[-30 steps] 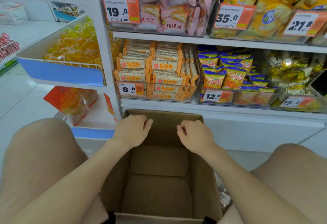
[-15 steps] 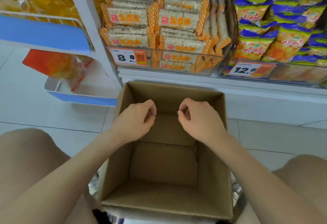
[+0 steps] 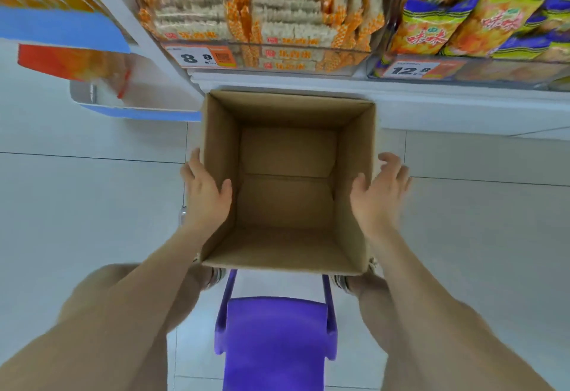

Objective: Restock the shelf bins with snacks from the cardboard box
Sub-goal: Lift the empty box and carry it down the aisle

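Observation:
An open cardboard box (image 3: 287,111) stands on the floor against the foot of the shelf, and its inside is bare. My left hand (image 3: 205,193) grips the box's left wall, thumb inside and fingers outside. My right hand (image 3: 381,193) is at the right wall with fingers spread, thumb over the rim, blurred. Above the box a clear shelf bin holds orange-and-white rice cracker packs (image 3: 246,5). Beside it on the right is a bin of yellow-and-blue snack bags (image 3: 462,14).
A purple plastic stool (image 3: 274,338) stands just behind the box, between my legs. To the left a blue-edged side shelf (image 3: 138,111) carries an orange bag (image 3: 71,63). Price tags 8.8 (image 3: 197,57) and 12.8 (image 3: 410,69) hang on the bin fronts. Pale floor tiles lie on both sides.
My view has tipped down and risen, so the stool now shows. Both hands moved from the box's far rim apart to its left and right walls.

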`<action>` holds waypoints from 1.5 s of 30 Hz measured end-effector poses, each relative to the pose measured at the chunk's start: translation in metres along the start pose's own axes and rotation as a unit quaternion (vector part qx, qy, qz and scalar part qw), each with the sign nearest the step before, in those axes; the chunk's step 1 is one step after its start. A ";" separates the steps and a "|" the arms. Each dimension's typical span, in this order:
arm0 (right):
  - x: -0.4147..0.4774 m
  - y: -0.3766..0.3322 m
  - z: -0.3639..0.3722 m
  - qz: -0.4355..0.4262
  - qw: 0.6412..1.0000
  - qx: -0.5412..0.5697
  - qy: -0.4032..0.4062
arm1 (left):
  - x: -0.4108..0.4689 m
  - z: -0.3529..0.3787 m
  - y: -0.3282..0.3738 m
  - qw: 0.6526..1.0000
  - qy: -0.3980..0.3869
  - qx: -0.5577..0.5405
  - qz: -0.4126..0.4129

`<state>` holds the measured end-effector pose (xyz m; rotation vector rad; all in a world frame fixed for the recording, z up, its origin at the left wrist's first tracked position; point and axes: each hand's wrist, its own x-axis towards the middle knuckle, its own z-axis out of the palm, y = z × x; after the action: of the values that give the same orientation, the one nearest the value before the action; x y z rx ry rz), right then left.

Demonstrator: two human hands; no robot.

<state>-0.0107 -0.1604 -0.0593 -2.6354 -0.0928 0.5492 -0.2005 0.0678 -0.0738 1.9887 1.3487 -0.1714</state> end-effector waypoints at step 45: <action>-0.224 0.373 -0.723 0.414 0.806 0.196 0.376 | -0.531 0.093 0.766 0.850 -0.317 0.035 0.419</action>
<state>0.0594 -0.8263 0.4540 -2.1645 1.3038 -0.2659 0.2419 -0.5433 0.4808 2.1206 0.0140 -0.4135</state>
